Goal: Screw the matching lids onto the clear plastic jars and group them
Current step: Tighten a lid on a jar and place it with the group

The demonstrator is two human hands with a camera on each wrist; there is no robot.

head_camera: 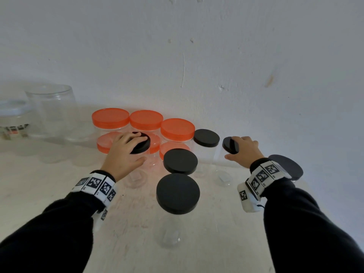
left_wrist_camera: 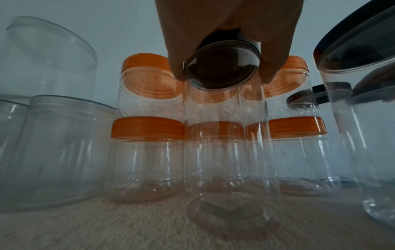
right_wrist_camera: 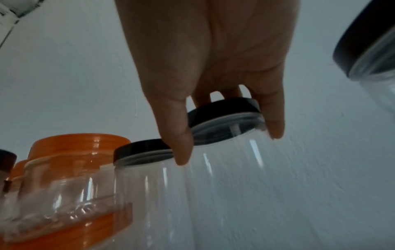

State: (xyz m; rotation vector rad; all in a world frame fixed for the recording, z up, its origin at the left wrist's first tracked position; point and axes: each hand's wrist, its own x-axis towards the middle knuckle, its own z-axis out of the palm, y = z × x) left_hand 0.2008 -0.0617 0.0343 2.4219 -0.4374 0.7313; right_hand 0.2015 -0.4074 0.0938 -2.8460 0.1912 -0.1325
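A person's two hands each grasp a black-lidded clear jar from above on a pale tabletop (head_camera: pixel 49 174) before a white wall (head_camera: pixel 236 56). At centre left of the head view, the left hand (head_camera: pixel 123 152) curls its fingers over the black lid (head_camera: pixel 142 145) of a tall clear jar (head_camera: pixel 137 174), thumb against the jar's side just below the rim; the left wrist view shows that lid (left_wrist_camera: pixel 222 67) pinched between thumb and fingers, the jar (left_wrist_camera: pixel 226 135) standing upright on the table. At centre right, the right hand (head_camera: pixel 244 150) clamps round the rim of a second black lid (head_camera: pixel 230 145), which appears tilted toward the camera; in the right wrist view the fingers (right_wrist_camera: pixel 275 118) and thumb grip the lid (right_wrist_camera: pixel 222 110) on its clear jar (right_wrist_camera: pixel 235 186), which leans in that frame.

Between the hands in the head view stand three more black-lidded jars: one (head_camera: pixel 206 137) near the wall, one (head_camera: pixel 180 160) at mid-frame, one (head_camera: pixel 177 193) closest to the camera. A further black lid (head_camera: pixel 289 167) shows behind the right wrist. Behind the left hand, orange-lidded jars (head_camera: pixel 146 120) are grouped against the wall, stacked two high. At far left stand larger clear containers (head_camera: pixel 53 109) without coloured lids. Both wrists wear bands with black-and-white markers (head_camera: pixel 97 184) over dark sleeves.
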